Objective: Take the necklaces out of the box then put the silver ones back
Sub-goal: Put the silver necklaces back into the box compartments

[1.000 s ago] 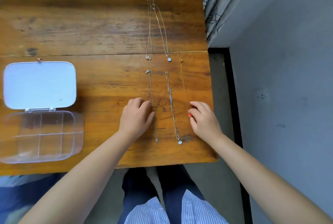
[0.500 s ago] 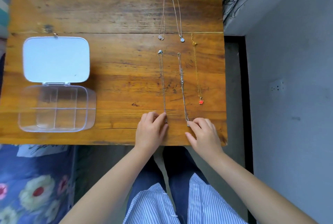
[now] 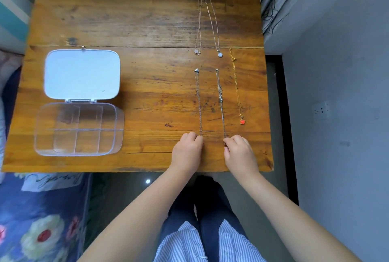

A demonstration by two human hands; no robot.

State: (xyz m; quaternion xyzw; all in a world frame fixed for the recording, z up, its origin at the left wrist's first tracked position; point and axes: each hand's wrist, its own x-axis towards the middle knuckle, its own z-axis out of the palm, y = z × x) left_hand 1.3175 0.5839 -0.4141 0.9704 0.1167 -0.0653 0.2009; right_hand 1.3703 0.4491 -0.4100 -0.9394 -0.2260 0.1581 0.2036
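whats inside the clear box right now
Nothing visible: the clear box lies open and its compartments show only the wooden table through the plastic. No necklaces inside; its walls hide nothing.

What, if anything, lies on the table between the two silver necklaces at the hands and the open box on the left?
Nothing visible. Only bare table lies between the left silver necklace, the right silver necklace and the clear box, whose lid is open. The gold necklace lies on the far side, away from that path.
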